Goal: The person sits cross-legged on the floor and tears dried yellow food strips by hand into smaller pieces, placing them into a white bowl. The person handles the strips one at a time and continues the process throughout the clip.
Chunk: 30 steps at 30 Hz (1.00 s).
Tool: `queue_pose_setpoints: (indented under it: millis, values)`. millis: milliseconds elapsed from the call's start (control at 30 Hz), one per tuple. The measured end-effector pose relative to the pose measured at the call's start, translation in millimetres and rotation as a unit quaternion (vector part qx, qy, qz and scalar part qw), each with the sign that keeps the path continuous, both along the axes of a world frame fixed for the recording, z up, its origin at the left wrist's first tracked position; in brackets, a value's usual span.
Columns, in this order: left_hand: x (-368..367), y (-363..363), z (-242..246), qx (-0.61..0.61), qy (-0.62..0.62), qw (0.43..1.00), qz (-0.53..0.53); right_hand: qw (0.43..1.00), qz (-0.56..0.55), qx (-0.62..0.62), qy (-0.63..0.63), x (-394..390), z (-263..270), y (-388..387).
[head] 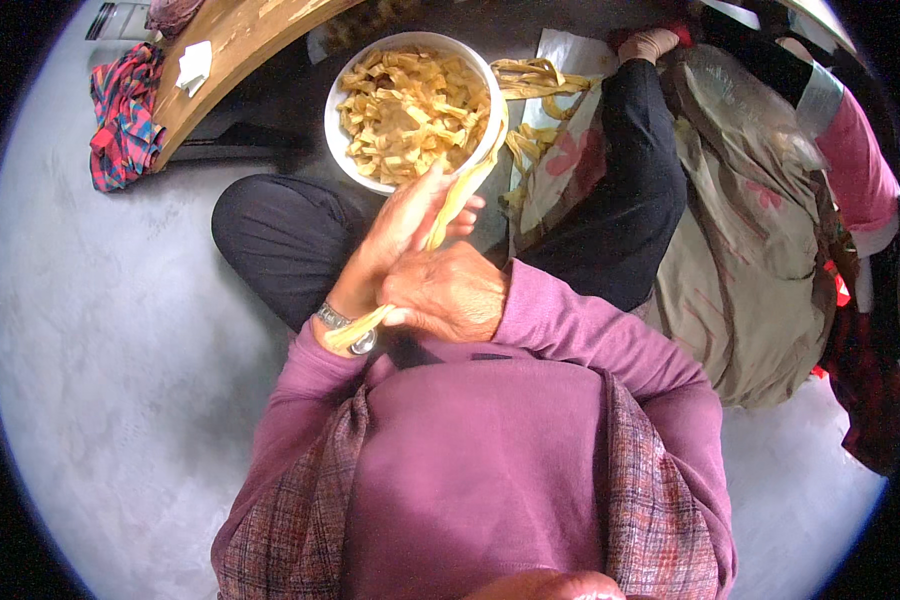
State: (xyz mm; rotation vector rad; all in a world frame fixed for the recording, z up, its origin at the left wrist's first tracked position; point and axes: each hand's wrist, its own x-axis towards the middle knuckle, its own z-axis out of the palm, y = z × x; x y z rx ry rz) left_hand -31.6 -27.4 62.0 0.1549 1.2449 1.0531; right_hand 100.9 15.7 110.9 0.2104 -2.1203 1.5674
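Note:
A long pale yellow plant-like strip (461,191) runs from the right rim of a white round tub (332,120) down across my left palm. My right hand (450,291) is closed on the strip, and its short end sticks out over the watch (363,342) on my left wrist. My left hand (412,214) lies palm up under the strip at the tub's near edge, its fingers partly curled; whether they grip the strip is unclear. Many short, folded yellow-brown pieces (420,112) fill the tub. More long strips (540,77) lie to the right of it.
A curved wooden edge (247,49) stands at upper left, with a white paper (194,67) on it and a plaid cloth (125,116) by its end. On the right lies a large greyish floral cloth or sack (750,300). Another person's pink sleeve (859,161) shows beyond it.

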Motion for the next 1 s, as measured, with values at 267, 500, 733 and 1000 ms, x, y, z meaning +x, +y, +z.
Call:
queue_pose_setpoints:
  millis: [267, 500, 733, 1000]
  values:
    - [-16, 9, 44, 0.081, 0.081, 0.993, 0.006, 0.97, -0.133, -0.199, -0.033, 16, 4, 9]
    - [1, -2, 93, 0.173, 0.378, 0.902, -0.12, 0.902, -0.314, -0.292, -0.041, -6, -7, 32]
    - [8, -3, 102, 0.358, 0.728, 0.57, -0.131, 0.945, -0.15, -0.255, -0.142, 12, 1, 43]
    - [21, -15, 93, 0.275, 0.175, 0.945, -0.033, 0.978, -0.147, -0.141, -0.05, 45, 11, 40]
